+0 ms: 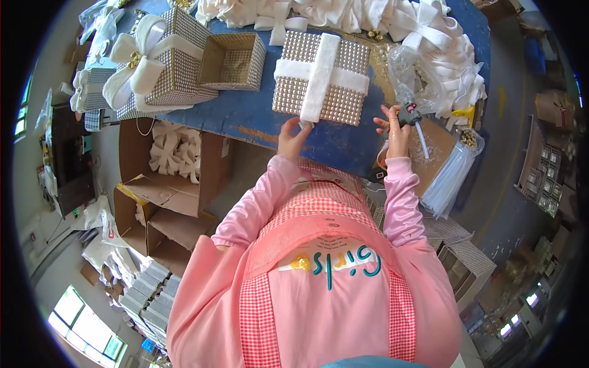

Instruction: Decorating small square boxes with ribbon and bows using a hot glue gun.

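Observation:
A square box [285, 98] covered in pearl-like beads lies on the blue table. Two white plush ribbon strips [320, 76] cross over its top. At the near edge of the box, my left hand [292, 141] pinches the end of the lengthwise ribbon. My right hand [397, 140] is just right of the box with its fingers apart. Beside those fingers lies a dark green glue gun [409, 114], with a pale glue stick [423, 141] poking out of it toward me. Whether the fingers touch the gun is hard to make out.
An open beaded box [232, 61] and a larger bow-topped box [175, 61] stand at the left. White ribbon pieces [454, 73] heap along the far and right sides. A bag of glue sticks [451, 175] lies at the right edge; cardboard boxes [215, 159] sit below left.

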Tool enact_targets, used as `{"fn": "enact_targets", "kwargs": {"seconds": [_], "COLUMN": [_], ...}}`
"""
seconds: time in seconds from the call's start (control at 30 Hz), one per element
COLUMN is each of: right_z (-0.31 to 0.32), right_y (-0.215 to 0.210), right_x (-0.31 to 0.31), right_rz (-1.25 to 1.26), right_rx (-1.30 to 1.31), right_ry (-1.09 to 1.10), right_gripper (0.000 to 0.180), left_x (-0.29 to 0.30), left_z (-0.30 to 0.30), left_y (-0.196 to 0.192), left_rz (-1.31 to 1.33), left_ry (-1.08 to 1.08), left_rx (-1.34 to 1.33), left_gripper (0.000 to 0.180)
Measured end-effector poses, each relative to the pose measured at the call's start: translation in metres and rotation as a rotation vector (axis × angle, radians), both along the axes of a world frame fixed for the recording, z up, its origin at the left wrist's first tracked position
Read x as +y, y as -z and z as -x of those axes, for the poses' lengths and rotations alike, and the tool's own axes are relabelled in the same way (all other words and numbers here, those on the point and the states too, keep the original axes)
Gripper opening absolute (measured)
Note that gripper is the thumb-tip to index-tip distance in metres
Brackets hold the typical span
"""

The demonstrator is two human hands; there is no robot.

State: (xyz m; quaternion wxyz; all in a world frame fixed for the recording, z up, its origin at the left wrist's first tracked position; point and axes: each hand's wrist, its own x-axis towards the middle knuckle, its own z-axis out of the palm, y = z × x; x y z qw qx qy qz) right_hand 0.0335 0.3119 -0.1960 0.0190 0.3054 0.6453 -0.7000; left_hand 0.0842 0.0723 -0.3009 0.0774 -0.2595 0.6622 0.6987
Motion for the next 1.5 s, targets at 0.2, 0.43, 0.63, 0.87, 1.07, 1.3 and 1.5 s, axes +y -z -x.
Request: {"fn": "enact_targets", "kwargs": {"seconds": [0.2,0.43,0.63,0.87,1.07,1.3,1.5], "right_z": [-0.018,-0.021,0.010,0.044,0.069,0.091,0.098], "right_y": [-0.009,-0.037,-0.076,-0.110,-0.132,-0.128,-0.106], "right_x": [0.006,0.022,0.020,0.005,-0.018,-0.028,-0.031], "right_rz": [-0.063,-0.338,-0.410,-0.892,-0.995,-1.075,-1.104], "right_rx": [0.015,0.088,0.146,0.674,0.844,0.869,0.842], "right_ry": [-0.053,-0.328,-0.477,-0.634,-0.615,-0.564,-0.554], "right_gripper": [0.028,0.031,0.031,0.031,0.032,0.031,0.035], "left_x": [0.007,-0.022,-0.031,-0.015,-0.015,-0.016,-0.017], "left_z": [-0.008,0.013,0.117,0.182,0.198,0.201,0.203], "left_y": [-0.034,-0.192,-0.279,-0.309,-0.311,-0.315,-0.317], "left_rz": [-0.139,-0.080,0.107,-0.098,0.067,0.084,0.090], "left_ry": [0.220,0.566,0.604,0.489,0.562,0.564,0.579], "left_rx": [0.062,0.175,0.655,0.623,0.521,0.521,0.528], "left_gripper": [0.026,0.013,0.027,0.027,0.030,0.031,0.031]}}
